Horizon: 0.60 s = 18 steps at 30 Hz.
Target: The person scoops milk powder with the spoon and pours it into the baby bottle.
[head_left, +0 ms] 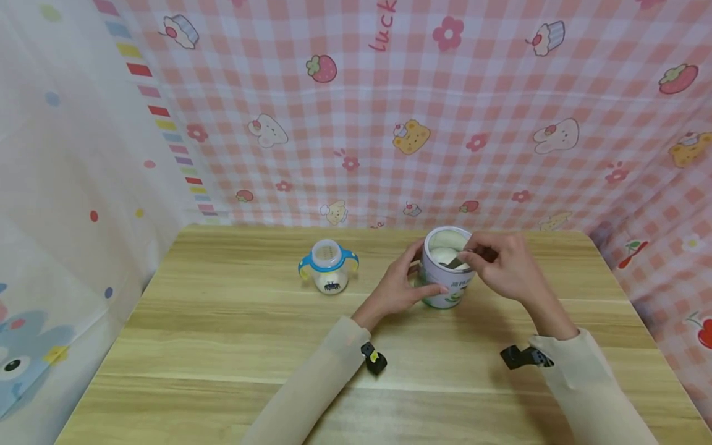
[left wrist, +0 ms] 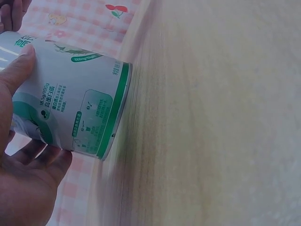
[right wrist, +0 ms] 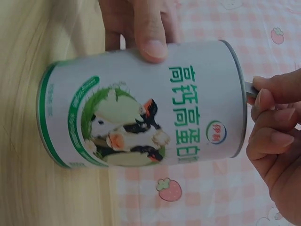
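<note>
A white and green can (head_left: 445, 290) with a cow picture stands upright, its top uncovered and pale contents showing inside. My left hand (head_left: 397, 284) grips its side, thumb across the front and fingers round the far side; the left wrist view shows this hand (left wrist: 28, 174) round the can (left wrist: 70, 99). At the rim, my right hand (head_left: 508, 269) pinches the handle of a dark metal utensil (head_left: 455, 263) whose other end is inside the can. In the right wrist view, the fingers (right wrist: 277, 136) hold the handle (right wrist: 250, 88) close to the can's rim (right wrist: 240, 103).
Left of the can on the wooden table (head_left: 222, 346) stands a small bottle (head_left: 332, 281) with blue and yellow handles and a whitish top. A pink checked cloth (head_left: 356, 111) hangs behind the table, and a white patterned cloth (head_left: 83, 154) hangs at the left.
</note>
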### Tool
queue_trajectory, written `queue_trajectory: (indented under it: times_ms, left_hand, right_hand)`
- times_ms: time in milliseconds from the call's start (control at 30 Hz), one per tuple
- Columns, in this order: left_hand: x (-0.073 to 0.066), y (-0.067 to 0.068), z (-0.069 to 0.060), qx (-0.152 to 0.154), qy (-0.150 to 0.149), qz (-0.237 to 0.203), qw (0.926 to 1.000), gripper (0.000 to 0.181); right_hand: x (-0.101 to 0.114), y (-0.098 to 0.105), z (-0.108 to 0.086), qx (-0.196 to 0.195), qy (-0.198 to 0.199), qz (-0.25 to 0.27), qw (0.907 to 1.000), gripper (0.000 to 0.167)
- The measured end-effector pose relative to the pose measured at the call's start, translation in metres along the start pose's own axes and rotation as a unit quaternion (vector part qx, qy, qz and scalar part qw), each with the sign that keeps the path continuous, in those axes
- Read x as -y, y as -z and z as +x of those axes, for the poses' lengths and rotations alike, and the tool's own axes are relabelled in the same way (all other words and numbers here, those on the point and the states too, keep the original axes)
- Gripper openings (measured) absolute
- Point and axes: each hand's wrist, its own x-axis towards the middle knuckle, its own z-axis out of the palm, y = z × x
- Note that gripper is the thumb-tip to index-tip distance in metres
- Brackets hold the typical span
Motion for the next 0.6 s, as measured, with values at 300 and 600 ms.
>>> queue_trajectory:
  times_ms: [300, 600]
  left_hand:
    - [-0.0003, -0.0008, 0.0002, -0.001, -0.004, -0.003, 1.0, 0.094]
    - [0.0001, -0.0012, -0.0001, -0.005, -0.009, -0.004, 0.9999, 0.093]
  right_hand:
    - [0.006, -0.0031, -0.0018, -0.008, -0.083, 0.031, 0.9961, 0.015]
    - [0.0078, -0.002, -0.0009, 0.02, -0.168, 0.098, 0.9806, 0.017]
